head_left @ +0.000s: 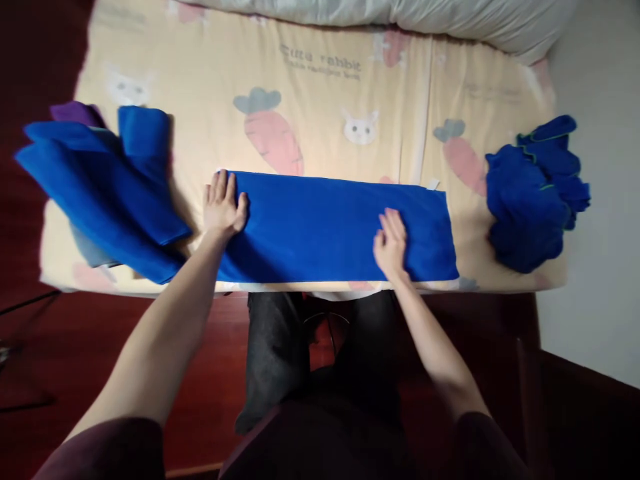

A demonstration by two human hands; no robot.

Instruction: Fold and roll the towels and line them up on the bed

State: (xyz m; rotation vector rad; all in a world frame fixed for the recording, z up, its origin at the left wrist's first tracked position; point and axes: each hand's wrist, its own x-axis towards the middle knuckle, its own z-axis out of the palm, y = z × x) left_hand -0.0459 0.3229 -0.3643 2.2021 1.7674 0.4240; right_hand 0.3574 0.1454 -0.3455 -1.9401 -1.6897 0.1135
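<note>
A blue cloth (pixel 315 227), smooth and laid out as a long rectangle, lies along the near edge of the bed in front of me. A small white tag shows at its far edge, towards the right. My left hand (pixel 223 207) rests flat on the cloth's left end with its fingers stretched out. On the right part of the cloth lies my right hand (pixel 391 243), its fingers extended and slightly bent, with nothing seen in them. What lies under the palms is hidden.
Folded blue cloths (pixel 110 180) lie at the left, with a purple cloth (pixel 77 113) and a grey one partly beneath them. A crumpled blue cloth heap (pixel 530 200) sits at the right. The bed sheet (pixel 320 113) is patterned; white bedding (pixel 425 23) lies behind.
</note>
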